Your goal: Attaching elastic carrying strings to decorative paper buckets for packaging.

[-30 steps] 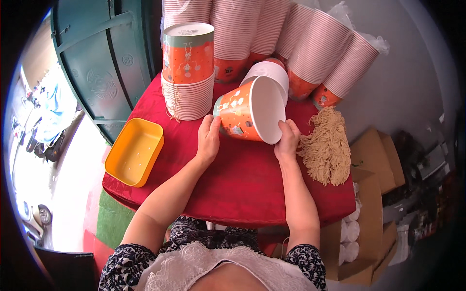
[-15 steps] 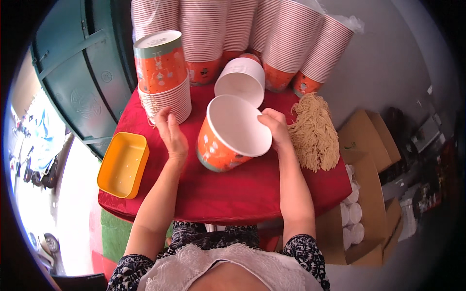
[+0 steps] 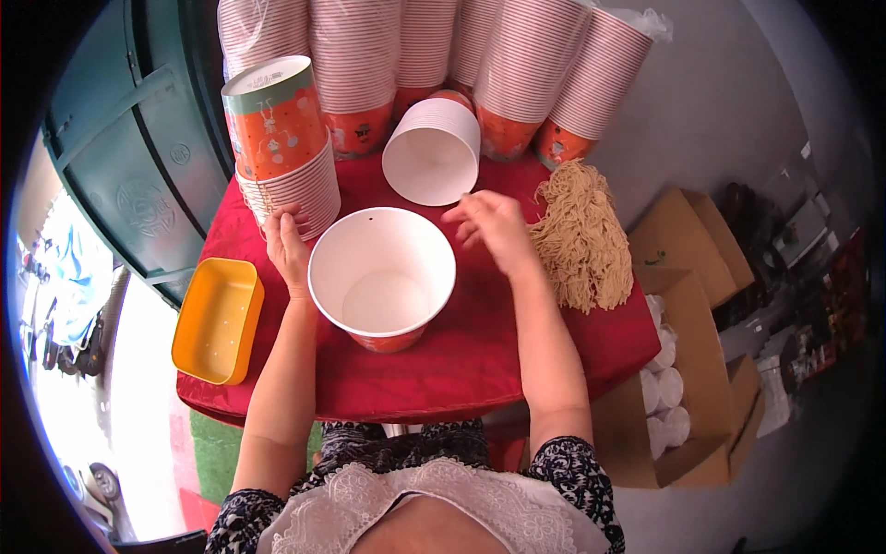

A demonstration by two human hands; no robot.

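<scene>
A white-lined paper bucket (image 3: 383,319) with an orange printed outside stands upright in front of me, mouth up. A small dark hole shows near its far rim. My left hand (image 3: 289,247) is raised beside the bucket's left rim, fingers loosely bent and apart, with nothing visible in it. Close behind its fingertips stands a stack of upside-down buckets (image 3: 291,189), with thin pale cords along its side. To the bucket's right, my right hand (image 3: 496,229) hovers open with its fingers pointing left. Behind lies another nest of buckets (image 3: 431,166) on its side, mouth toward me.
A heap of tan cords (image 3: 583,240) lies at the table's right. The yellow plastic tray (image 3: 219,323) sits at the left edge of the red-covered table (image 3: 443,379). Tall bagged bucket stacks (image 3: 355,69) line the back. An open cardboard box (image 3: 697,369) holds white rolls on the right.
The bucket was tilted in my right hand; now it stands upright on the table, released. My right hand has moved left and off its rim. The view has shifted slightly.
</scene>
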